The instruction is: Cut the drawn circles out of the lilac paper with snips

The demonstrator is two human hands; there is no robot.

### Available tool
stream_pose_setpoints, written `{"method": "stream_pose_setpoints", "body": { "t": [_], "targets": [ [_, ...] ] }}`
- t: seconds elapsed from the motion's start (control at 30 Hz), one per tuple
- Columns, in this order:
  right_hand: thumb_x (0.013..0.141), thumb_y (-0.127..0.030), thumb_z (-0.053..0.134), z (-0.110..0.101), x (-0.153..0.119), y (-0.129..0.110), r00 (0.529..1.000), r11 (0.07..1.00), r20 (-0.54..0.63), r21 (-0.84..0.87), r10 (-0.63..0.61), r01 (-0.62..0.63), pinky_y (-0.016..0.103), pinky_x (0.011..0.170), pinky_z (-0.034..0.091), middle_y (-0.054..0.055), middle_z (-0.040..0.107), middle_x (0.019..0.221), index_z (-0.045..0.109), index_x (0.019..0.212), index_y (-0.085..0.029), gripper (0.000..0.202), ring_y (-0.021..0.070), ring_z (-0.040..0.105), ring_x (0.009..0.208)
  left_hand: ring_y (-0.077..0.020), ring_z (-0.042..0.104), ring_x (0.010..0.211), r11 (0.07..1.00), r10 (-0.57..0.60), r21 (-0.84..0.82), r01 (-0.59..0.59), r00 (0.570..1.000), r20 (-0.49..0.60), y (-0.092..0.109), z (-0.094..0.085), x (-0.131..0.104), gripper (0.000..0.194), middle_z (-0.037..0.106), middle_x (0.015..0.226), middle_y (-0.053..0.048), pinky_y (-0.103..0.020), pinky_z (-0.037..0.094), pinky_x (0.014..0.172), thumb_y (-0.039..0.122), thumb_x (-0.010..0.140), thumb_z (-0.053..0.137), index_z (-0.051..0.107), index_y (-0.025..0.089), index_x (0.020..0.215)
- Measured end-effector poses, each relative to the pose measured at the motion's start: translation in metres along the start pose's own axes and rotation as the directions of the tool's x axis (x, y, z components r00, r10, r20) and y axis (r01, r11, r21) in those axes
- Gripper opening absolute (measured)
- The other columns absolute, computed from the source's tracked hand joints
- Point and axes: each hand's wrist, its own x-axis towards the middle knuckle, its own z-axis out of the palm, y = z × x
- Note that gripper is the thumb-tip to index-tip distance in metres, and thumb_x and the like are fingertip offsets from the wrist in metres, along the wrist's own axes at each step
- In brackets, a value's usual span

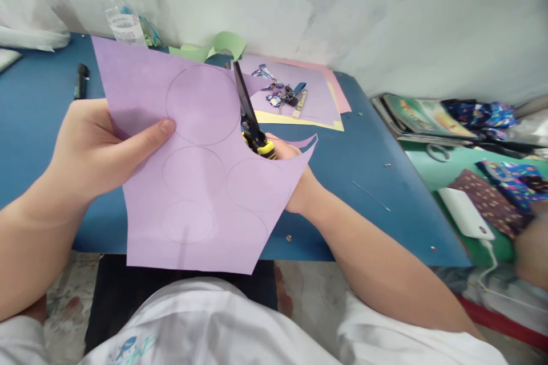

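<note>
A sheet of purple paper (145, 85) with several drawn circles is held up over the table. My left hand (96, 151) pinches its left side, the thumb lying on the front near the largest circle. Black scissors (248, 105) with yellow-and-black handles are in my right hand (295, 177), which is partly hidden behind the paper. The blades point up and away, along the right edge of the largest circle. A curved cut edge runs from there to a thin strip at the paper's right corner.
On the blue table (355, 165) lie stacked coloured sheets (317, 91) with keys (291, 94) on top, a black marker (81, 81), green paper scraps (229, 43) and a clear bottle (115, 5). To the right, a green surface holds a white power bank (464, 214) and books (423, 114).
</note>
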Motion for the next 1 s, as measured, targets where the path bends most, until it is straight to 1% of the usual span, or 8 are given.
{"method": "stream_pose_setpoints", "body": {
  "t": [0.07, 0.13, 0.27, 0.33, 0.53, 0.7, 0.87, 1.0],
  "targets": [
    [0.085, -0.033, 0.082, -0.002, -0.001, 0.002, 0.998, 0.998, 0.017, -0.032, -0.056, 0.056, 0.046, 0.099, 0.059, 0.002, 0.076, 0.097, 0.076, 0.107, -0.029, 0.023, 0.0273, 0.072, 0.099, -0.0095, 0.051, 0.057, 0.999, 0.024, 0.023, -0.025, 1.000, 0.017, 0.001, -0.002, 0.001, 0.039, 0.063, 0.063, 0.001, -0.023, 0.038, 0.047, 0.034, 0.079, 0.102, 0.073, 0.018, 0.058],
    [0.087, -0.038, 0.081, -0.003, -0.001, 0.005, 0.996, 0.995, 0.024, -0.046, -0.082, 0.084, 0.047, 0.098, 0.060, 0.000, 0.075, 0.090, 0.074, 0.106, -0.030, 0.021, 0.0281, 0.074, 0.097, -0.0099, 0.051, 0.059, 0.998, 0.029, 0.058, -0.030, 0.999, 0.025, 0.002, -0.005, 0.001, 0.040, 0.061, 0.065, 0.001, -0.023, 0.037, 0.047, 0.032, 0.079, 0.099, 0.068, 0.019, 0.058],
    [0.088, -0.044, 0.078, -0.004, -0.001, 0.005, 0.998, 0.996, 0.027, -0.065, -0.062, 0.064, 0.049, 0.099, 0.061, 0.000, 0.075, 0.090, 0.072, 0.105, -0.031, 0.021, 0.0293, 0.075, 0.097, -0.0094, 0.050, 0.062, 0.992, 0.006, 0.123, -0.009, 1.000, 0.025, 0.003, -0.008, 0.001, 0.032, 0.061, 0.067, 0.001, -0.021, 0.037, 0.048, 0.035, 0.079, 0.095, 0.072, 0.018, 0.064],
    [0.087, -0.043, 0.079, -0.005, -0.001, 0.004, 0.999, 0.995, 0.020, -0.091, -0.047, 0.049, 0.050, 0.101, 0.061, 0.001, 0.077, 0.094, 0.071, 0.106, -0.031, 0.023, 0.0299, 0.076, 0.098, -0.0083, 0.047, 0.060, 0.990, 0.004, 0.140, -0.007, 1.000, 0.028, 0.004, -0.008, 0.002, 0.035, 0.057, 0.065, 0.001, -0.019, 0.036, 0.046, 0.036, 0.077, 0.095, 0.069, 0.017, 0.061],
    [0.089, -0.040, 0.074, -0.006, -0.003, -0.002, 0.999, 0.998, 0.038, -0.059, -0.012, 0.014, 0.050, 0.099, 0.062, 0.001, 0.074, 0.090, 0.068, 0.100, -0.030, 0.016, 0.0303, 0.076, 0.099, -0.0055, 0.041, 0.057, 0.997, -0.021, 0.072, 0.016, 0.997, 0.075, 0.013, -0.005, 0.004, 0.043, 0.049, 0.060, 0.003, -0.015, 0.032, 0.042, 0.033, 0.077, 0.094, 0.062, 0.017, 0.053],
    [0.089, -0.040, 0.077, -0.005, -0.003, 0.000, 1.000, 0.998, 0.023, -0.054, -0.011, 0.013, 0.049, 0.096, 0.062, 0.002, 0.074, 0.092, 0.069, 0.102, -0.030, 0.018, 0.0310, 0.076, 0.100, -0.0075, 0.047, 0.060, 0.994, -0.073, 0.085, 0.069, 0.996, 0.045, 0.015, -0.004, 0.002, 0.033, 0.058, 0.066, 0.000, -0.014, 0.039, 0.045, 0.037, 0.074, 0.094, 0.072, 0.016, 0.061],
    [0.090, -0.039, 0.076, -0.005, -0.005, 0.002, 0.999, 0.999, 0.041, -0.034, 0.001, 0.000, 0.051, 0.098, 0.062, 0.002, 0.073, 0.095, 0.068, 0.100, -0.031, 0.015, 0.0305, 0.076, 0.098, -0.0064, 0.044, 0.059, 0.994, -0.087, 0.072, 0.083, 0.994, 0.059, 0.016, -0.004, 0.003, 0.038, 0.052, 0.062, 0.001, -0.013, 0.036, 0.042, 0.036, 0.075, 0.094, 0.066, 0.017, 0.056],
    [0.091, -0.040, 0.076, -0.006, -0.006, 0.004, 0.999, 0.999, 0.033, -0.043, -0.002, 0.004, 0.050, 0.097, 0.063, 0.001, 0.075, 0.097, 0.068, 0.104, -0.032, 0.017, 0.0293, 0.076, 0.096, -0.0071, 0.047, 0.059, 0.992, -0.107, 0.075, 0.103, 0.993, 0.052, 0.015, -0.005, 0.004, 0.037, 0.055, 0.063, 0.001, -0.013, 0.039, 0.042, 0.036, 0.074, 0.095, 0.068, 0.016, 0.059]
  ]
}}
